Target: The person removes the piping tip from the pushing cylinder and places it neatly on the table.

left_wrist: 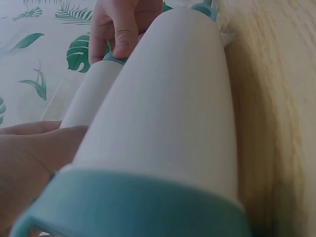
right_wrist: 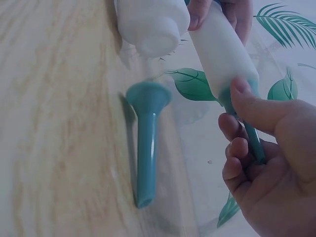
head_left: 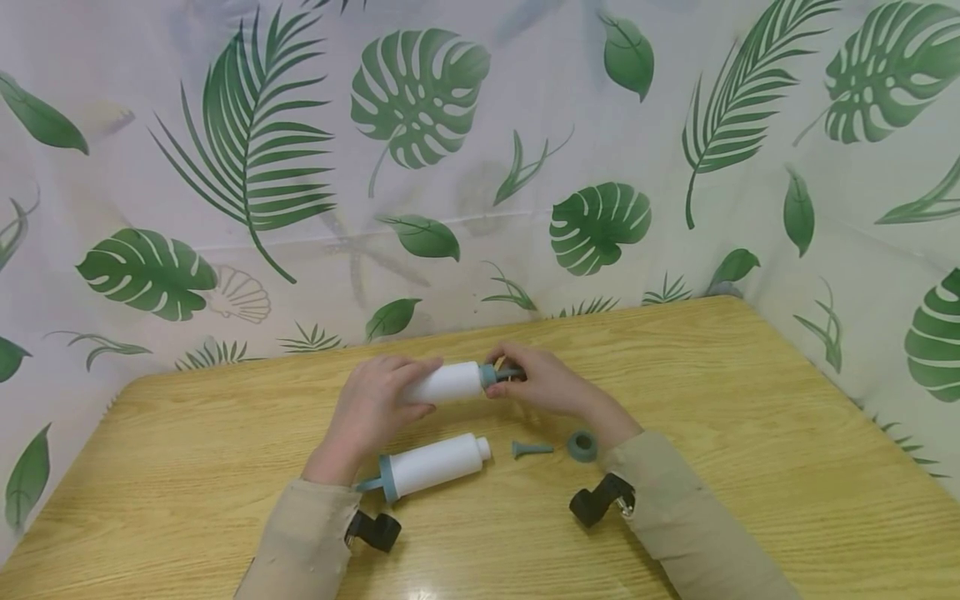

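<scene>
Gripping a white syringe-like tube (head_left: pixel 450 382) round its rear part, the left hand (head_left: pixel 382 396) appears to steady the body while the right hand (head_left: pixel 536 379) works at the opposite end, its thumb pressed on the teal screw collar (head_left: pixel 488 376) and its fingers curled round that end and the slim nozzle (head_left: pixel 512 374). The tube lies between the two hands, its long axis running left to right and rising slightly toward the far side, its nozzle pointing into the right palm. The step in hand looks like seating or turning the collar on the tube's neck; which way it turns cannot be told. The next move seems to call for a firm left hold and a twist by the right fingers, kept in line with that axis. Just nearer the person than the grip, a second white tube (head_left: pixel 438 465) lies on the wooden table (head_left: pixel 465 567), roughly parallel, its bare neck pointing right and its teal plunger end (head_left: pixel 387 477) left. Below the right hand rests a loose nozzle (head_left: pixel 532 449), flared end toward that neck, tip away; farther right, beside the right sleeve (head_left: pixel 675 500), lies a teal ring cap (head_left: pixel 582 447).
</scene>
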Tool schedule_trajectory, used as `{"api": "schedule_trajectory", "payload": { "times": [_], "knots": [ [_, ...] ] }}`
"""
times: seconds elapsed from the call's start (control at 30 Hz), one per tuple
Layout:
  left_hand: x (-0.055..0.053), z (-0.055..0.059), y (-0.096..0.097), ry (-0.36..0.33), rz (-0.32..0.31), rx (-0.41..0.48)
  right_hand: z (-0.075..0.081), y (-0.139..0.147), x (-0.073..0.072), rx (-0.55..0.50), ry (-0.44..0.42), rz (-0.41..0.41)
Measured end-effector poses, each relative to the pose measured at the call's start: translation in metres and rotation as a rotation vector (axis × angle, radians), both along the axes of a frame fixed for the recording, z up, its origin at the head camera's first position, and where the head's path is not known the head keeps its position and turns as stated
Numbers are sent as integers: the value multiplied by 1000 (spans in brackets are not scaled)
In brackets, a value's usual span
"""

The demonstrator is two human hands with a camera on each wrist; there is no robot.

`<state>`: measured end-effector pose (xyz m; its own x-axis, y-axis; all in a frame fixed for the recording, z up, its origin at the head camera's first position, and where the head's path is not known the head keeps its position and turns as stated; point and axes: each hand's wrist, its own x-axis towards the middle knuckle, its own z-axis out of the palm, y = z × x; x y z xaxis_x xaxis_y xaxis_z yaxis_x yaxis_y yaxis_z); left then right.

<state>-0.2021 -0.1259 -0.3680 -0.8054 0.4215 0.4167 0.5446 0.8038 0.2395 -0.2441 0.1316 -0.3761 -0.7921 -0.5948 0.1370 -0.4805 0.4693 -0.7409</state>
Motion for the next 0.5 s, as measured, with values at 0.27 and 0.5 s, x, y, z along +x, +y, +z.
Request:
{"api": "schedule_trajectory", "payload": {
  "times": [0.27,0.5],
  "knots": [
    [1,1,0,-36,8,7,0,-1,1,4,-12,-26],
    [2,3,0,-43,15,1,-1,-2,0,64,-45,-35]
  ]
}}
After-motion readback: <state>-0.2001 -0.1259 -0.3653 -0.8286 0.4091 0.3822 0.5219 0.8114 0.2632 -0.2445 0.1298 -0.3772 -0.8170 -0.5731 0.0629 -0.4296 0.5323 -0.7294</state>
